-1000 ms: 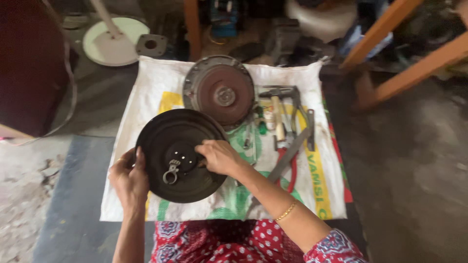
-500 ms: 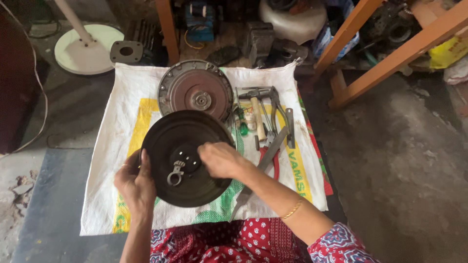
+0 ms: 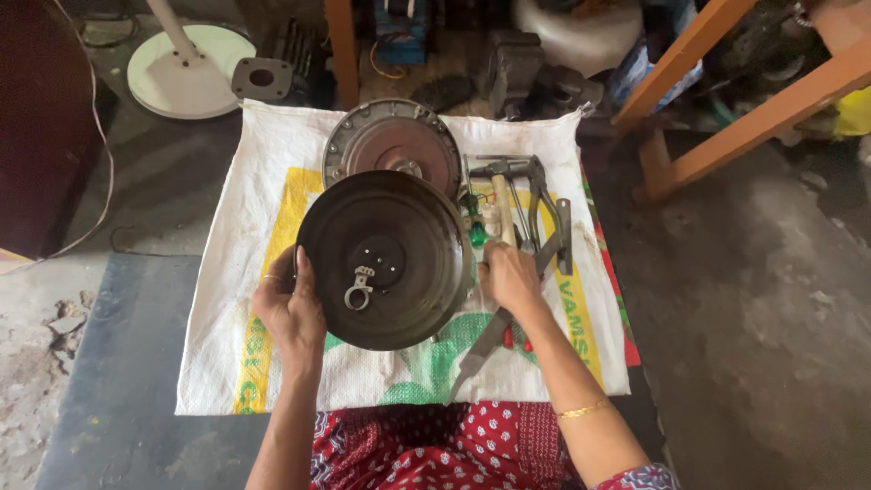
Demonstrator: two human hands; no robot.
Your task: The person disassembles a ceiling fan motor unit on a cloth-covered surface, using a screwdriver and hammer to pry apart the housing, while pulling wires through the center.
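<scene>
On sack [image 3: 245,363]: one dark disc [image 3: 384,259], both hands' grip closed on rim; second disc [image 3: 392,145] behind; perhaps five tools [image 3: 531,195].

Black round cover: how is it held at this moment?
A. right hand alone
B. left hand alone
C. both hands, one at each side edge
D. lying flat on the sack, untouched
C: the left hand grips the left edge of the black round cover and the right hand holds its right edge above the white woven sack.

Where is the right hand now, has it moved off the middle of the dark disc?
Yes. The right hand has slid from the centre of the dark disc to its right rim, toward the tools on the white sack.
</scene>
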